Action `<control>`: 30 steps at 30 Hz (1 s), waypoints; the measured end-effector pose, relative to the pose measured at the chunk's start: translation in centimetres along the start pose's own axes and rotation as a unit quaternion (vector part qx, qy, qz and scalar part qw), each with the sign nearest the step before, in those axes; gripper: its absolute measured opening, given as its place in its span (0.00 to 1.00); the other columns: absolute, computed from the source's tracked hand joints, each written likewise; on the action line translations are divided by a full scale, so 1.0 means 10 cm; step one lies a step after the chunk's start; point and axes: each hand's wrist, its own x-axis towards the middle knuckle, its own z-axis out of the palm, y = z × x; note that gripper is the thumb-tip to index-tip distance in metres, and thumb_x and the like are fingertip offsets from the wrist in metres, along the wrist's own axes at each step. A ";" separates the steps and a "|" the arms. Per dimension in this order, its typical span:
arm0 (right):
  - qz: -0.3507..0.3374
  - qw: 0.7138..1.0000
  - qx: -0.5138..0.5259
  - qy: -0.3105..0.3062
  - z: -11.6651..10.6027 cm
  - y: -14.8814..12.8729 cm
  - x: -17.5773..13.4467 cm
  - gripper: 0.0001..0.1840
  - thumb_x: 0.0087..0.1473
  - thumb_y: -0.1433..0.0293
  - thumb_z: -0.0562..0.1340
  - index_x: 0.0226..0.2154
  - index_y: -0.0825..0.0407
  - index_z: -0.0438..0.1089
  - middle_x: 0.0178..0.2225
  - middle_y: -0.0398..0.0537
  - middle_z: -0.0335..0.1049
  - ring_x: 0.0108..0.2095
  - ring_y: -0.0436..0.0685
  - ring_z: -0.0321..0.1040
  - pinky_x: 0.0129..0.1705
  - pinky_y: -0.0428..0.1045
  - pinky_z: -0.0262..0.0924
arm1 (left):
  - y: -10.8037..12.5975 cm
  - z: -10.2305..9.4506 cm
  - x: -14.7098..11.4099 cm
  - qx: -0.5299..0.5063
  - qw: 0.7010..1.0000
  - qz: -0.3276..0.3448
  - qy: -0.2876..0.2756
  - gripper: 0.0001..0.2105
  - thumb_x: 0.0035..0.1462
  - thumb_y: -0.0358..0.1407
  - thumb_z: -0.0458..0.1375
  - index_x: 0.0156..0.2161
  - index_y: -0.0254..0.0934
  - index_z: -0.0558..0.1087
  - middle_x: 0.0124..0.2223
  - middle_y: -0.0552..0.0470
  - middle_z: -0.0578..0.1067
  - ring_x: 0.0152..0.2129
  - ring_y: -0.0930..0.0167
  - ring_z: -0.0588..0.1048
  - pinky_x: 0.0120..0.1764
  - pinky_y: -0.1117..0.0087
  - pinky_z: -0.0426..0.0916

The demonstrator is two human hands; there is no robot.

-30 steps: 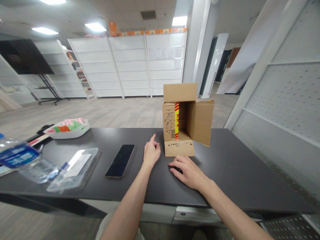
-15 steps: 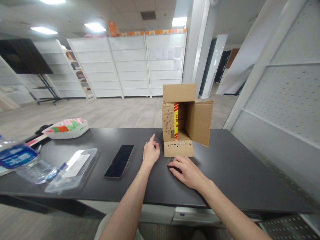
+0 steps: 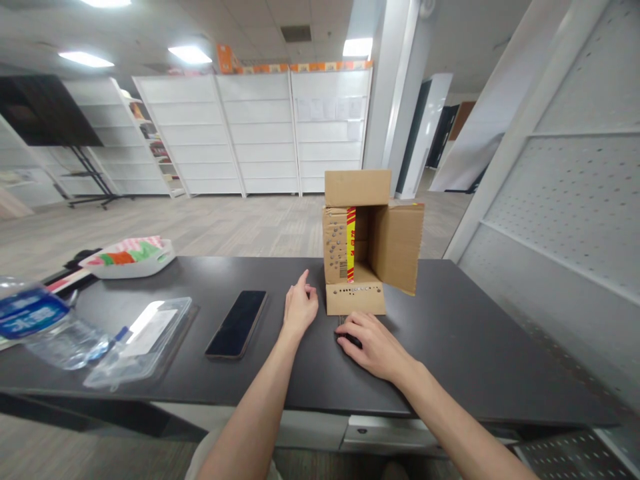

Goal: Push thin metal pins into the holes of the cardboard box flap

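An open cardboard box (image 3: 356, 297) stands on the dark table, its opening towards me, with holes punched in its left side and front flap. Just left of the box, my left hand (image 3: 300, 305) rests on the tabletop, holding nothing visible; the index finger points forward and the others are loosely bent. In front of the flap, my right hand (image 3: 369, 341) curls over a small black object (image 3: 354, 339). Thin metal prongs (image 3: 342, 320) stick out past its fingertips towards the box. Most of that object is hidden under the fingers, so its kind does not show.
Left of my hands lie a phone (image 3: 237, 325), a clear plastic case (image 3: 145, 340) and a tilted water bottle (image 3: 55, 327). A white basket (image 3: 145, 267) with colourful contents is at the table's back left. A white perforated panel (image 3: 575, 193) stands on the right.
The view has shifted very slightly. Both hands, the box and the things on the table keep the same places relative to each other.
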 end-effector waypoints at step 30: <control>0.124 0.969 -0.105 0.188 -0.03 0.45 0.44 0.09 0.59 0.71 0.58 0.39 0.49 0.74 0.41 0.52 0.70 0.47 0.63 0.62 0.48 0.58 0.54 | 0.01 -0.01 0.00 0.001 1.000 -0.004 -0.005 0.28 0.57 0.28 0.52 0.64 0.32 0.62 0.37 0.49 0.80 0.47 0.66 0.77 0.60 0.60 0.62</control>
